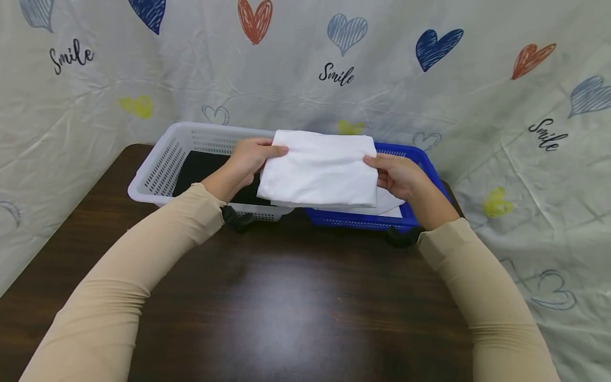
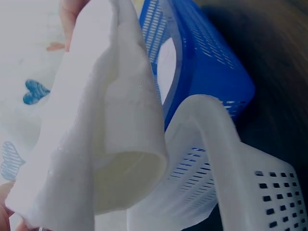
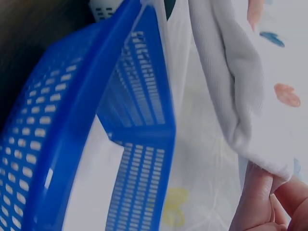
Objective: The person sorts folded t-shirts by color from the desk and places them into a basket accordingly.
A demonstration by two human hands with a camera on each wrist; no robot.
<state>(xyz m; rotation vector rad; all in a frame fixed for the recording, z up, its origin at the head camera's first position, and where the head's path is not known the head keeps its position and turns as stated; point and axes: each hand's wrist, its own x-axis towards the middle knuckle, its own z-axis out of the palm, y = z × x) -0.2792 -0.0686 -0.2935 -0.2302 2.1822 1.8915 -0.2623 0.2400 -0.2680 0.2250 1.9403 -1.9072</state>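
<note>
A folded white cloth is held up level above the two baskets, its layers showing at the edge in the left wrist view. My left hand pinches its left side, thumb on top. On the right side, my right hand pinches the edge between thumb and fingers, as the right wrist view also shows. Under the cloth's right part stands a blue basket with a white sheet-like piece in it. Below its left part is a white basket holding a black piece, perhaps fabric.
Both baskets stand side by side at the back of a dark brown table. Behind them hangs a white curtain printed with hearts and "Smile". Dark bands with black devices sit at both wrists.
</note>
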